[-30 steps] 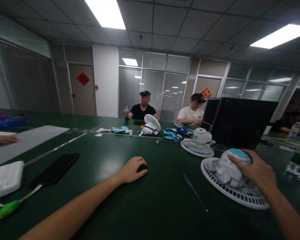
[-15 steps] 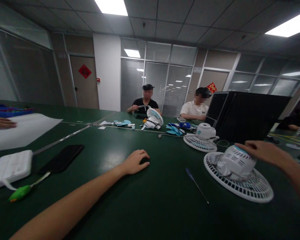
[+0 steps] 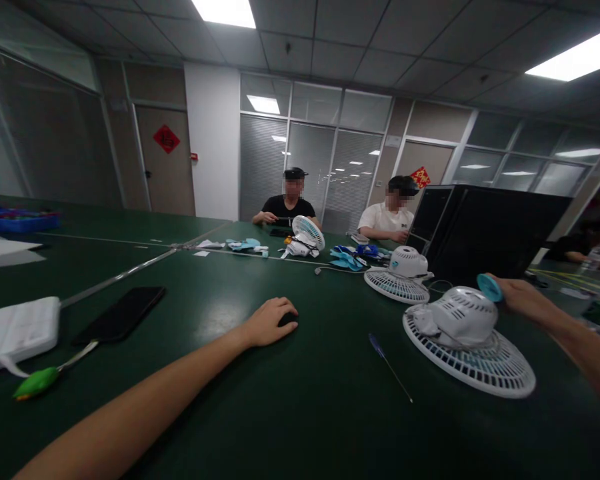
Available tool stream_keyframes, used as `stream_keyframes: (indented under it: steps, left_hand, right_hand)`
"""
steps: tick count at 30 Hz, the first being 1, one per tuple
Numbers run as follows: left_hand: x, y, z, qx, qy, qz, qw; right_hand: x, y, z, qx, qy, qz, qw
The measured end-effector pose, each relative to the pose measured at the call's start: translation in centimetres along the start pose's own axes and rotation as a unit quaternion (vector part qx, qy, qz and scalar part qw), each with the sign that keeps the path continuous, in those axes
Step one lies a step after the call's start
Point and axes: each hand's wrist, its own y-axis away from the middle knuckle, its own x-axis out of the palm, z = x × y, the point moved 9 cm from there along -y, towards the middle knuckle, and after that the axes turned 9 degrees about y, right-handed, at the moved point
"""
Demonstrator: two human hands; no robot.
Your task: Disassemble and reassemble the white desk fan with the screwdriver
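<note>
My right hand (image 3: 517,292) grips a light-blue round cap (image 3: 489,287), holding it on edge just above the white motor housing of the nearer fan (image 3: 467,317). That fan lies face down, its white grille (image 3: 510,370) flat on the table. My left hand (image 3: 271,321) rests on the green tabletop with its fingers curled. A small dark patch shows between its thumb and index finger; whether it is an object I cannot tell. A screwdriver (image 3: 390,368) with a blue handle lies between my hands, left of the fan.
Another face-down fan (image 3: 403,277) stands behind, beside a black computer case (image 3: 500,227). Blue fan blades (image 3: 347,257) and a tilted fan (image 3: 307,237) lie farther back, near two seated people. A phone (image 3: 123,313), white box (image 3: 20,333) and blue tray (image 3: 17,220) occupy the left.
My right hand has lifted the light-blue cap off the nearer fan's housing. At far left, the white sheet has slid mostly out of view, with another hand gone. My left hand stays put.
</note>
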Motion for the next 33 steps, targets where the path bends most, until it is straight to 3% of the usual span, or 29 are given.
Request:
stream_keyframes:
  steps: [4,7,9,12,15,18,23,26,31,33]
  left_hand:
    - [-0.1,0.0,0.0,-0.009,0.002,0.002,1.000]
    - [-0.1,0.0,-0.1,-0.015,0.003,0.007,1.000]
    - [-0.1,0.0,-0.2,-0.015,0.004,0.010,1.000]
    - [-0.2,0.0,-0.2,-0.013,0.002,0.010,1.000]
    - [-0.2,0.1,-0.2,-0.011,0.002,0.008,1.000]
    - [-0.1,0.1,-0.1,-0.010,0.002,0.008,1.000]
    - [-0.1,0.1,0.0,-0.002,0.004,0.002,1.000]
    - [0.0,0.1,-0.1,-0.008,-0.001,0.006,1.000]
    - [-0.1,0.1,-0.3,-0.009,-0.005,0.008,1.000]
    - [-0.1,0.1,-0.2,-0.013,-0.004,0.011,1.000]
  right_hand:
    - [0.8,0.6,-0.4,0.056,-0.046,0.048,0.996]
    - [-0.3,1.9,0.2,0.081,-0.032,0.009,0.996]
    - [-1.3,3.4,2.1,0.061,-0.030,-0.031,0.997]
    - [-1.2,6.9,7.8,-0.063,-0.076,-0.010,0.995]
    - [1.2,11.8,14.3,-0.225,-0.042,0.110,0.967]
    - [3.4,15.1,17.0,-0.279,0.018,0.167,0.945]
    - [5.1,16.7,17.3,-0.336,0.110,0.133,0.926]
    - [3.7,16.0,16.8,-0.354,0.103,0.082,0.926]
    - [-1.4,10.4,12.4,-0.254,0.136,-0.049,0.956]
    - [-0.9,7.7,9.9,-0.215,0.157,0.006,0.964]
